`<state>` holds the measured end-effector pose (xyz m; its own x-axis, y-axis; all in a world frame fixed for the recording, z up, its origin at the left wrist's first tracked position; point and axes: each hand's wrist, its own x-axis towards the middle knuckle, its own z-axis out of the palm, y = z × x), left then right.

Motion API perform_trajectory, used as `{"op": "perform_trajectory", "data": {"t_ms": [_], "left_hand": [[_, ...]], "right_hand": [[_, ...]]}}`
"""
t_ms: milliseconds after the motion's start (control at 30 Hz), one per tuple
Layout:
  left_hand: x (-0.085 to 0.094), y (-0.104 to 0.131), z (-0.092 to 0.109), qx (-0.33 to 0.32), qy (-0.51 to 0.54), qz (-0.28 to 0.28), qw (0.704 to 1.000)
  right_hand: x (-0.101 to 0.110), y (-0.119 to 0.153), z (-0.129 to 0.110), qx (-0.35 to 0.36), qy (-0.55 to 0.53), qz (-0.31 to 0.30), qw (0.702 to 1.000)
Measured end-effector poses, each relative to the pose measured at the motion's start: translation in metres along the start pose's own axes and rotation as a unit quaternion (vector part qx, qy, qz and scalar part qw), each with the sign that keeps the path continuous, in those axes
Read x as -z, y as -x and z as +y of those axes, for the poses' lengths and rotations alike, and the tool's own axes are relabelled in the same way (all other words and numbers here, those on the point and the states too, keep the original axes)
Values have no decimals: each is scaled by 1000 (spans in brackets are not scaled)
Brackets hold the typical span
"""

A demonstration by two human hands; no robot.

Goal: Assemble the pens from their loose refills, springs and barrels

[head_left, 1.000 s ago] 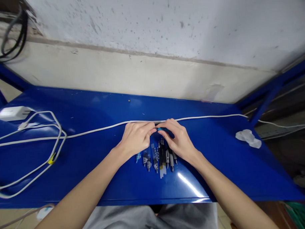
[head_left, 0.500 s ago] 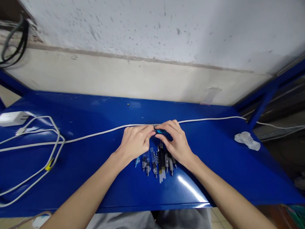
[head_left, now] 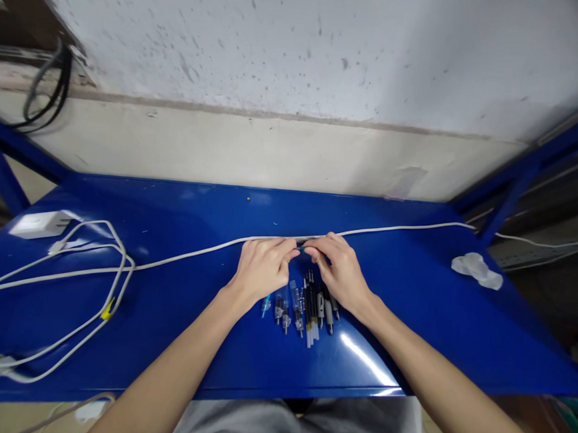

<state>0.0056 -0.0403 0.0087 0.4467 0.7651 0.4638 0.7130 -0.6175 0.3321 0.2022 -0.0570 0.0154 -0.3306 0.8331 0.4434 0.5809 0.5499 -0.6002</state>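
Observation:
My left hand (head_left: 266, 264) and my right hand (head_left: 340, 265) meet fingertip to fingertip above the blue tabletop. Between them a small blue pen part (head_left: 301, 249) is pinched from both sides, mostly covered by the fingers. Just below the hands lie pen parts in a row. Several clear pen barrels (head_left: 296, 308) are on the left, one of them with a light blue tip (head_left: 266, 306). Dark ink refills (head_left: 310, 310) lie in the middle. Grey-and-black pen pieces (head_left: 329, 313) are at the right, partly under my right hand.
A white cable (head_left: 190, 253) runs across the blue table (head_left: 218, 370) behind my hands and coils at the left by a white adapter (head_left: 40, 224). Crumpled translucent plastic (head_left: 477, 270) lies at the right. A wall (head_left: 286, 147) stands behind the table.
My right fingers have closed in toward the left ones, covering more of the blue pen part. The whole view has shifted slightly; the parts on the table lie as before.

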Motion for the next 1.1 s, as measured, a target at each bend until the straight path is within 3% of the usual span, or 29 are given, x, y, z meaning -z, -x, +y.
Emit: {"op": "perform_trajectory", "data": {"t_ms": [200,467,600,700,900,1100], "left_hand": [[0,-1,1,1,3,11,1000],[-1,1,-1,5,8,-9,1000],[1,0,0,27,-16,-10,999],[3,-1,0,33,-36,13,999],[-3,-2,-3,-16,-18,53,998],[-7,-4,-9,-63,32,125,990]], "right_hand": [[1,1,1,43,-9,36,998],[0,2,5,2,-4,-41,999],[1,2,2,31,-4,17,999],[4,1,1,38,10,59,997],[4,1,6,35,78,9,996],[2,3,5,19,51,11,998]]}}
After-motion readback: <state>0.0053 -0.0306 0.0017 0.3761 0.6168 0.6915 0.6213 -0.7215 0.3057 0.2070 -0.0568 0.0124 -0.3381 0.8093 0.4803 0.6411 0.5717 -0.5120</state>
